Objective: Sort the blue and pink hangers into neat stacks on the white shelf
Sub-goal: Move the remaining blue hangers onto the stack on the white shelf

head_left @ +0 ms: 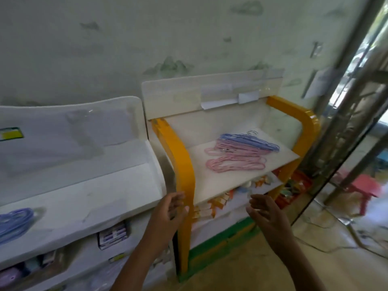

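Beyond both hands, pink hangers point(235, 159) lie in loose thin loops on the white shelf point(212, 181), with blue hangers point(251, 140) stacked just behind them, touching. The left hand point(168, 211) and right hand point(266, 213) hover empty, fingers spread, before the shelf's front edge. Another blue bunch point(14, 224) lies far left of the left hand; labels are blurred.

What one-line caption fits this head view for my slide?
Both empty hands, left hand and right hand, reach toward pink hangers and blue hangers on the white shelf.
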Available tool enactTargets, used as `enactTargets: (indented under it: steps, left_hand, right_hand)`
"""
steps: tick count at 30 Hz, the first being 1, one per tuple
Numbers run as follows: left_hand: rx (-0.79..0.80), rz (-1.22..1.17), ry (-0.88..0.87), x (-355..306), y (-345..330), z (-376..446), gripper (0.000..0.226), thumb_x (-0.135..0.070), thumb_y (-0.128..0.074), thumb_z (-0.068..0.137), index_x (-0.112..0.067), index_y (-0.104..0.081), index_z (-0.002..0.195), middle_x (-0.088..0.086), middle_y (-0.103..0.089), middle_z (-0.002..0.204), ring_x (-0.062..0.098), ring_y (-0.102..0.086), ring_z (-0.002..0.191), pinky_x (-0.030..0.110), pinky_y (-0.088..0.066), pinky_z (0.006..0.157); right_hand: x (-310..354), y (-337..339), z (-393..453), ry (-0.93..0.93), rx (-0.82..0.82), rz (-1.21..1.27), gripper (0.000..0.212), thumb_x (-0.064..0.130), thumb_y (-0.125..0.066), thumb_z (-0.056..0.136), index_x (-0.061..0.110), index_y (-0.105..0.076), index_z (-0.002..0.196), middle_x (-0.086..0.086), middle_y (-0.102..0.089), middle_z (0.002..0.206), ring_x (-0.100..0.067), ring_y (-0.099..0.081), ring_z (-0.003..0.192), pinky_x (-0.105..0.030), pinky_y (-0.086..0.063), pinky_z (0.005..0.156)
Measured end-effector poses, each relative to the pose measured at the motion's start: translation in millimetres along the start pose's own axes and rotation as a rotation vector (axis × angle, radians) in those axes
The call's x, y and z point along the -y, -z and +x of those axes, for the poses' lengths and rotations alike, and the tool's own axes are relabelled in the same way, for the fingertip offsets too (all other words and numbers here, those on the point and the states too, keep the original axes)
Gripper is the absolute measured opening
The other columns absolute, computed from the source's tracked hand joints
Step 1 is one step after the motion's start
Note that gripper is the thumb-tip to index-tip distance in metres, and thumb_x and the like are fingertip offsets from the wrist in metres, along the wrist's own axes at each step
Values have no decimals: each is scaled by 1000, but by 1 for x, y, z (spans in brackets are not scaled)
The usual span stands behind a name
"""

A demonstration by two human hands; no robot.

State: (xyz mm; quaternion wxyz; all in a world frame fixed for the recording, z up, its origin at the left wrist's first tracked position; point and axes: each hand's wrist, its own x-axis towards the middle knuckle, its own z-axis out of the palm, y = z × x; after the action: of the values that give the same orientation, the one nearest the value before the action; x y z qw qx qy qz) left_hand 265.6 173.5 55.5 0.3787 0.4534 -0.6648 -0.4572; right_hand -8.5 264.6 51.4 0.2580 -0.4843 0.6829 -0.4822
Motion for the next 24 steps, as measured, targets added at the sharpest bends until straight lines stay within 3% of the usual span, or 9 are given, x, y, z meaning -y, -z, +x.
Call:
enactTargets:
  steps: [3,9,18,24]
  left_hand:
    - [65,-38,16,-9,-35,24,30,-32,-65,92,-37,-56,120,-17,-60,119,-1,-58,107,14,-50,79]
    - [123,-68,-26,-8,-93,82,28,-25,-66,91,-33,-59,118,-16,-62,116,1,-59,107,22,-53,88]
    - [103,-92,4,-4,-160,198,27,-14,-65,92,-31,-61,112,-12,-65,113,-1,-62,100,22,-52,86]
    - [105,-105,42,-5,-194,262,25,-24,-69,88,-31,-62,111,-13,-67,109,0,-64,95,24,-54,81]
  right_hand:
    - [-14,25,11,-22,-40,-38,29,31,-70,89,41,-56,112,15,-65,112,-3,-64,103,-32,-56,88]
    - [-46,63,55,-44,-90,-53,33,40,-70,85,35,-58,115,10,-66,112,-7,-64,104,-37,-57,88]
    - [-74,118,167,-74,-88,-85,30,25,-72,87,28,-61,114,8,-69,108,-5,-68,97,-42,-58,87]
    - [-100,137,223,-81,-54,-105,33,42,-67,85,33,-59,115,12,-66,111,-3,-64,104,-39,-58,88]
